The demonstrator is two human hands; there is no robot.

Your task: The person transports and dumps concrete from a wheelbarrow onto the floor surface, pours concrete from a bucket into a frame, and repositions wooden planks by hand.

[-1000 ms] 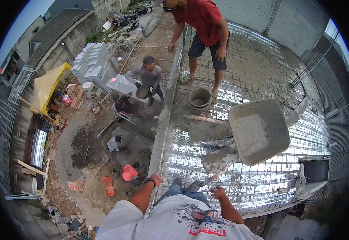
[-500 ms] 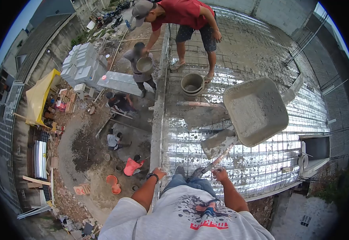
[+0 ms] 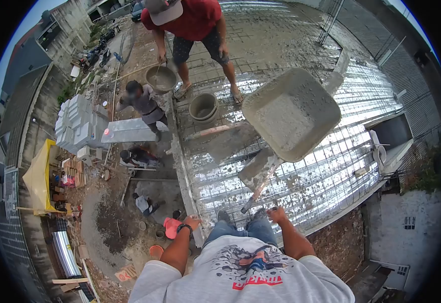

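My left hand (image 3: pixel 193 221), with a dark band on its wrist, is loosely open beside the concrete edge of the deck and appears to hold nothing. My right hand (image 3: pixel 277 214) hangs over the mesh, fingers slightly apart and nothing visible in them. A mortar-smeared wheelbarrow (image 3: pixel 293 118) stands ahead of me, its tray coated in wet cement. One wheelbarrow handle (image 3: pixel 255 194) points back toward my feet, nearest my right hand but not touching it. The other handle (image 3: pixel 215 130) reaches left toward stacked buckets (image 3: pixel 203 107).
A person in a red shirt (image 3: pixel 192 22) holds a cement bucket (image 3: pixel 161 79) at the deck edge (image 3: pixel 182 174). Below stand several workers, including one in grey (image 3: pixel 147 106), near pale blocks (image 3: pixel 81 123). Steel mesh (image 3: pixel 331 166) covers the shiny deck; an opening (image 3: pixel 393 135) lies right.
My view has turned, so the scene shifts left. The red-shirted person has straightened somewhat, drawing the bucket up beside the deck edge. Both my hands stay low at my sides.
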